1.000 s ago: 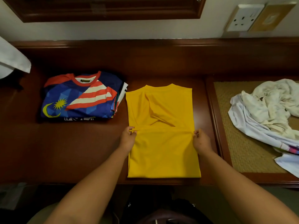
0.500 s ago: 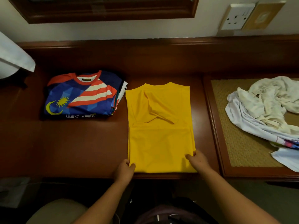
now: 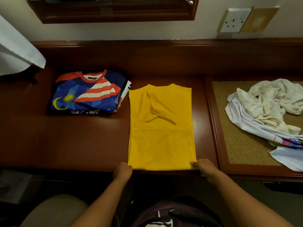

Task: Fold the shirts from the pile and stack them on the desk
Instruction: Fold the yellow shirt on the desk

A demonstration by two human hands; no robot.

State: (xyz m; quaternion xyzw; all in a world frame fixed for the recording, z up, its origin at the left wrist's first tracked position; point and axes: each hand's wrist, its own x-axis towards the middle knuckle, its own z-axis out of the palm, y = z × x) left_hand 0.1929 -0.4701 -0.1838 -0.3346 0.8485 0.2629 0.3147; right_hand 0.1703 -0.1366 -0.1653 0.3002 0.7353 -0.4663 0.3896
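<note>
Now the left hand (image 3: 122, 169) and right hand (image 3: 204, 167) each pinch a near corner of the yellow shirt (image 3: 161, 128) between them on the tabletop (image 3: 82, 141).

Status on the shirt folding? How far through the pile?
Done: a folded stack sits on the desk, blue flag-print shirt on top; how many lie under it cannot be counted. In hand: the yellow shirt, sides folded in, with the left hand and right hand gripping its near corners. Left: finish that fold, stack it, then the crumpled white pile on the woven mat.
</note>
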